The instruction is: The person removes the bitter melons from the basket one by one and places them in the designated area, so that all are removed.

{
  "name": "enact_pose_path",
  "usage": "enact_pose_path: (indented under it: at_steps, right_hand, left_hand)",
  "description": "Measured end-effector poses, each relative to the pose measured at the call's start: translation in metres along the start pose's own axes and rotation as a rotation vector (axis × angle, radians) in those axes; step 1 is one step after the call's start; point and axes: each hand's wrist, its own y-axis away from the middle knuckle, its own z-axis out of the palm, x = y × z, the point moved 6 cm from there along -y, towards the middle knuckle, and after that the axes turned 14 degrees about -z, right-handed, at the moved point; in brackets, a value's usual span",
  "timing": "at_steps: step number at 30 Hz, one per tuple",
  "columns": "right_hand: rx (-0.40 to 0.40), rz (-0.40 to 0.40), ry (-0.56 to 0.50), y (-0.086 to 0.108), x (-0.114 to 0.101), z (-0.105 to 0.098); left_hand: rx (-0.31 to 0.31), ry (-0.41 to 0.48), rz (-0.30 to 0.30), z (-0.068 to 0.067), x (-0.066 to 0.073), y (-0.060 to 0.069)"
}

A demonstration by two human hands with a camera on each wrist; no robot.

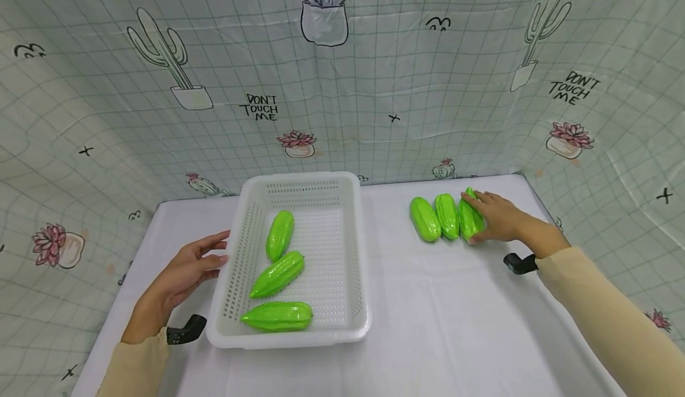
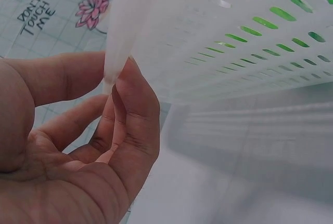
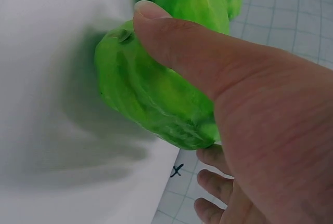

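Observation:
At the table's right side my right hand (image 1: 497,217) spans a green ridged gourd (image 1: 470,219), thumb at its near end and fingertips at its far end. In the right wrist view the thumb (image 3: 177,47) lies against that gourd (image 3: 151,89). Two more gourds, a middle one (image 1: 447,216) and a left one (image 1: 425,219), lie beside it in a row. My left hand (image 1: 184,269) holds the left rim of a white plastic basket (image 1: 365,266), its fingers (image 2: 138,109) pinching the edge. Inside the basket lie three gourds: upper (image 1: 280,235), middle (image 1: 277,274) and lower (image 1: 276,316).
A white cloth (image 1: 428,320) covers the table. Behind and on both sides hangs a grid-patterned curtain (image 1: 374,76) printed with cacti and lettering. Black wrist mounts, left (image 1: 186,329) and right (image 1: 520,263), sit at the sleeve cuffs.

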Motion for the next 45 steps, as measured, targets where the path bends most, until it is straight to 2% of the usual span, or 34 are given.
enact_pose_path:
  at_steps: [6, 25, 34, 45]
  right_hand:
    - [-0.005, -0.007, -0.046, -0.001, -0.002, 0.0]
    - [-0.037, -0.019, -0.099, -0.002, -0.003, -0.001]
    - [-0.02, -0.035, -0.071, -0.002, -0.005, -0.007]
    - [0.025, -0.093, 0.012, 0.0, -0.028, -0.025]
  left_hand:
    - [0.002, -0.006, 0.008, 0.0, 0.001, 0.0]
    - [0.004, 0.003, 0.008, 0.002, 0.0, 0.002]
    - [0.0, 0.013, 0.003, 0.001, 0.0, 0.001]
    - [0.001, 0.007, 0.005, 0.0, 0.0, -0.001]
